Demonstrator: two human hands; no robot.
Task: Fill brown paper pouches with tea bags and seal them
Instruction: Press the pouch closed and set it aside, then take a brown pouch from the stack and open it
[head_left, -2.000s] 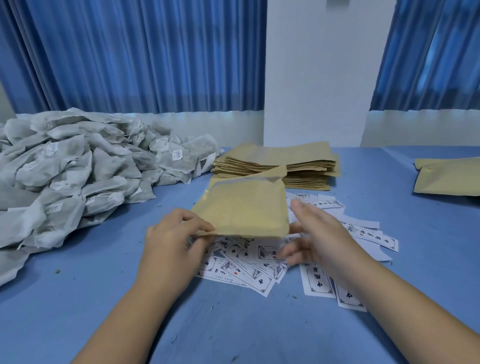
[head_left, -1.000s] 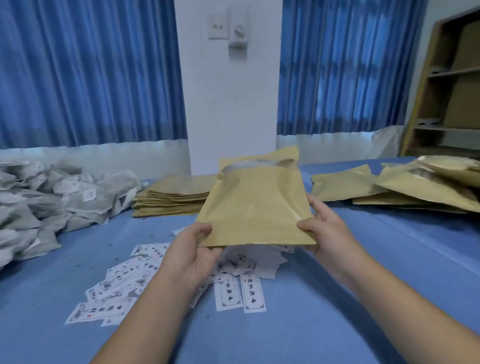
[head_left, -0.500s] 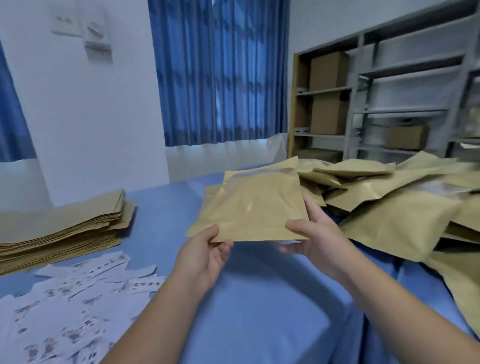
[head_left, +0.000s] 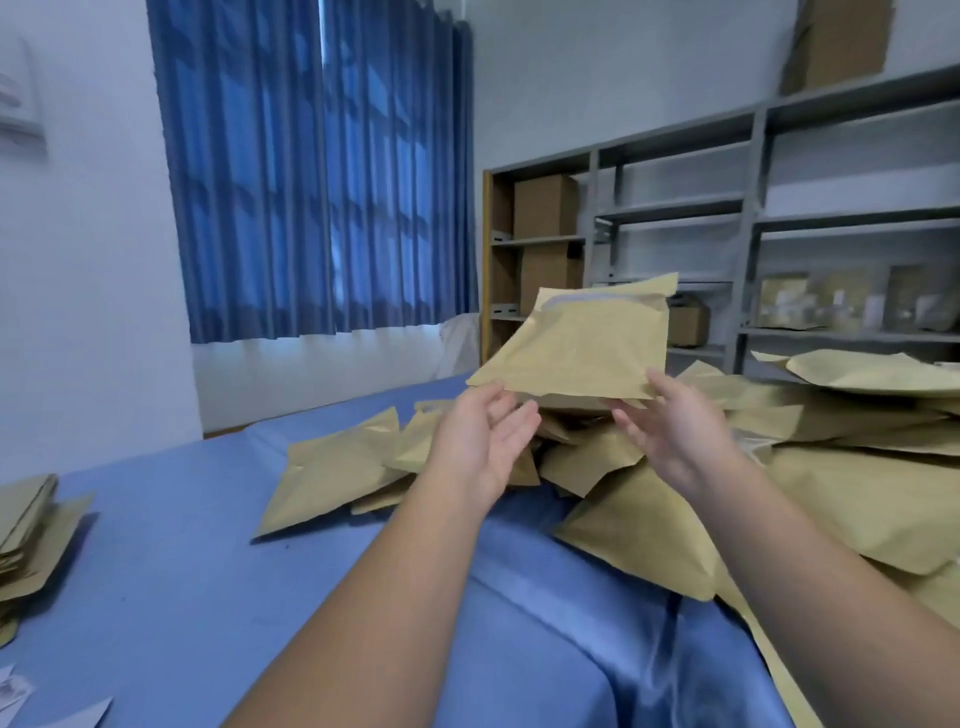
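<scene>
- Hovering just above the pile of pouches (head_left: 857, 499), a brown pouch (head_left: 587, 343) is seen tilted. Its lower edge is turned toward the person and its flap end is raised away from them.
- A pale strip is seen under the flap. Whether the pouch is sealed cannot be told.
- The left grip (head_left: 488, 441) is released, with straight fingers and the palm turned up. It is held just under the pouch's lower left corner, at the near left side of the pile.
- The right grip (head_left: 670, 431) is likewise unclenched, with its fingers spread beneath the pouch's lower right corner. Whether the thumb touches the edge cannot be told.
- Nothing is pinched by either grip, so the pouch is judged to be let go on purpose so that it drops onto the pile.
- The pile is heaped loosely, with the pouches overlapping at all angles on the blue table (head_left: 182, 597). It is judged to be the place for handled pouches, where no neat order is needed.
- A flat stack of pouches (head_left: 26, 525) is kept well to the left of the pile, presumably so that unfilled pouches are not mixed with handled ones.
- No tea bags are seen near the pile.
</scene>
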